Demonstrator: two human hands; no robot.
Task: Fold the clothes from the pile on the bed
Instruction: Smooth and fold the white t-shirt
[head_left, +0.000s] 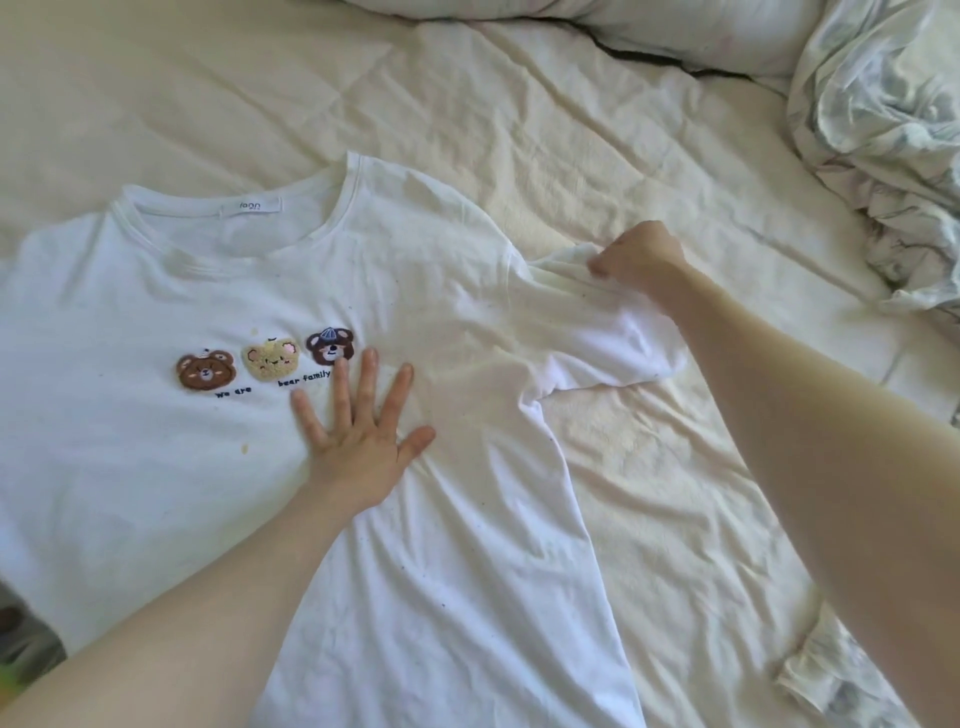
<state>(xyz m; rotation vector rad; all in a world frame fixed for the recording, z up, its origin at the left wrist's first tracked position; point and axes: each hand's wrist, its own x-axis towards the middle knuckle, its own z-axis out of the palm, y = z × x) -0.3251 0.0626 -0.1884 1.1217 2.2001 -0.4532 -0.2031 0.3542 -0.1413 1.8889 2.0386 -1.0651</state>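
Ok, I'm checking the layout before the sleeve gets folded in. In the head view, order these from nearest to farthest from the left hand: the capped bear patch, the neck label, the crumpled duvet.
From the left hand, pressed flat on the t-shirt:
1. Capped bear patch, just beyond the fingertips.
2. Neck label, farther up, inside the collar.
3. Crumpled duvet, far off at the bed's upper right.

A white cotton T-shirt with three bear patches (156, 467) lies face up across the cream-sheeted bed (519, 104). The left hand (358, 431) presses flat mid-frame; the right hand (641, 254) pinches its sleeve, right of centre.
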